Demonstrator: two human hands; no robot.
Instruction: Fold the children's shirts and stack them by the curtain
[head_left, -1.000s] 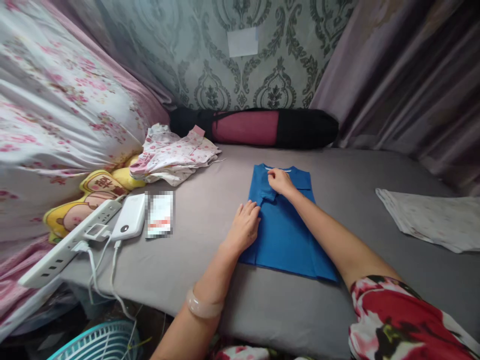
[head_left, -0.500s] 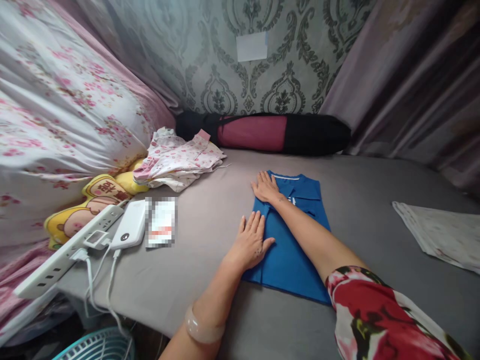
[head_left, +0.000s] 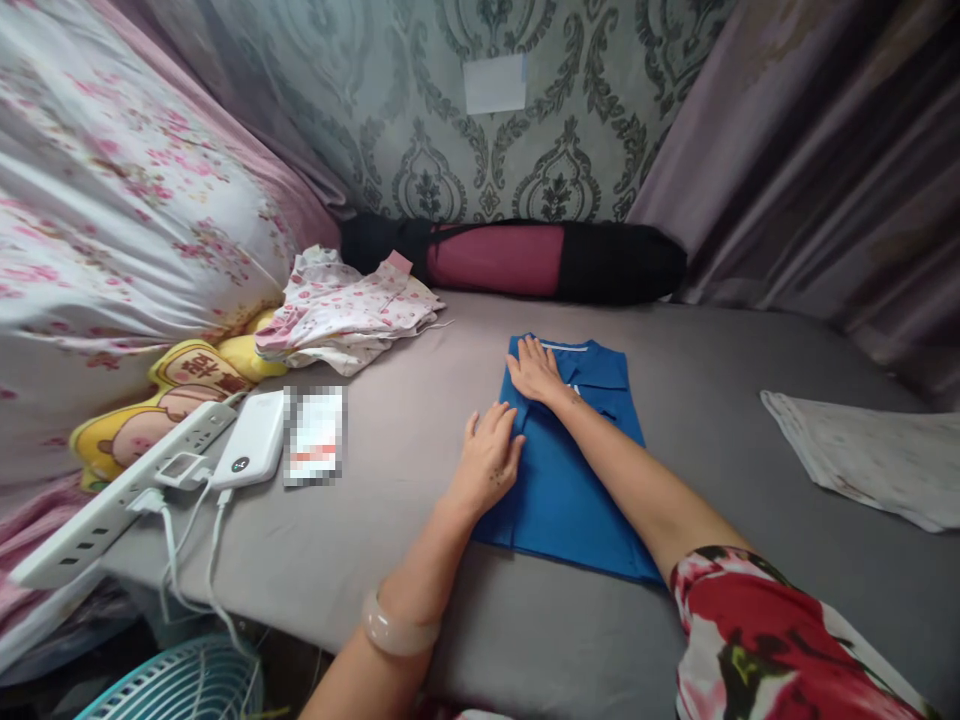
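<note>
Lying flat on the grey bed sheet (head_left: 675,620), a folded blue shirt (head_left: 570,480) sits in the middle of the view, its collar end towards the wall and its sides tucked in to form a narrow rectangle. Both bare hands rest on it with fingers spread and nothing clasped. The left hand (head_left: 489,462) presses palm-down on the shirt's left edge, about halfway along, partly on the cloth and partly on the sheet beside it; a pale bangle (head_left: 397,625) circles that wrist. The right hand (head_left: 534,368) lies flat near the collar at the upper left corner, its forearm crossing the shirt diagonally — the sleeve (head_left: 780,640) above it is red and floral.

To the left of the shirt, well apart from it, lie a small pile of pink-flowered clothes (head_left: 345,310), a white power bank (head_left: 247,452) with a cable, a white power strip (head_left: 112,510) and a yellow cartoon cushion (head_left: 161,400). A flowered quilt (head_left: 112,220) is heaped behind them. A black and pink rolled bag (head_left: 517,258) lies along the patterned wall. At the far right a pale printed cloth (head_left: 862,450) lies spread on the sheet — clear of the shirt. A turquoise fan grille (head_left: 180,685) shows at the bottom left, below the bed's edge.
</note>
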